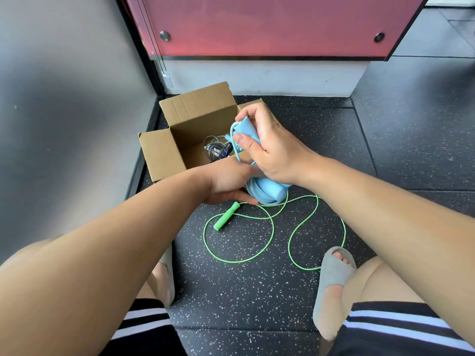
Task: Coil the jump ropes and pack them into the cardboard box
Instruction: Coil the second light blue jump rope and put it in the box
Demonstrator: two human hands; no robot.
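Before the corrugated box, the right hand pinches a smooth blue rope; the left hand clasps its coil. Thin green rope loops nearer.

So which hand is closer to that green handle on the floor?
Left. The left hand holds the blue rope low, close by the green handle; the right hand grips it higher, by the box.

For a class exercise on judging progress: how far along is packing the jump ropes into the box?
Done: one dark coiled rope lies in the cardboard box. In hand: the left hand and right hand hold the blue rope, wound into a bundle. To do: the green rope lies uncoiled on the floor.
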